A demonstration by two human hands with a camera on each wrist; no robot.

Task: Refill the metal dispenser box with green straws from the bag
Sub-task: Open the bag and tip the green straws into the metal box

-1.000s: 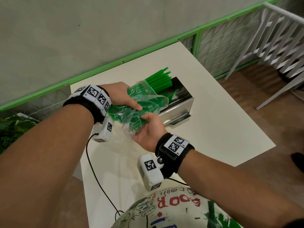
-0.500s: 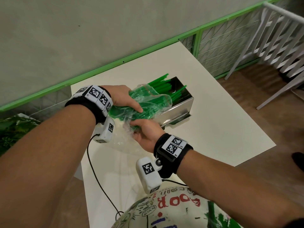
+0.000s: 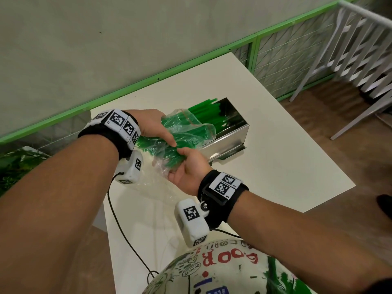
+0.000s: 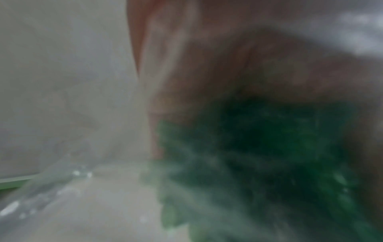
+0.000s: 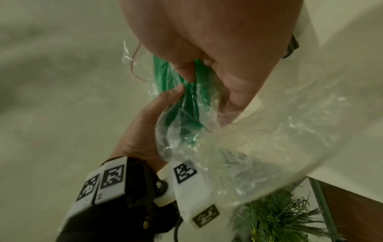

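Partly done: many green straws (image 3: 209,112) already lie in the metal box (image 3: 228,135) at the table's (image 3: 286,166) far side. Left hand (image 3: 151,126) and right hand (image 3: 187,169) both clutch the bag (image 3: 186,132), where more straws remain.

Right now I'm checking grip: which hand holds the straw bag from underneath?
The right hand, palm up beneath the bag; the left hand grips it from above.
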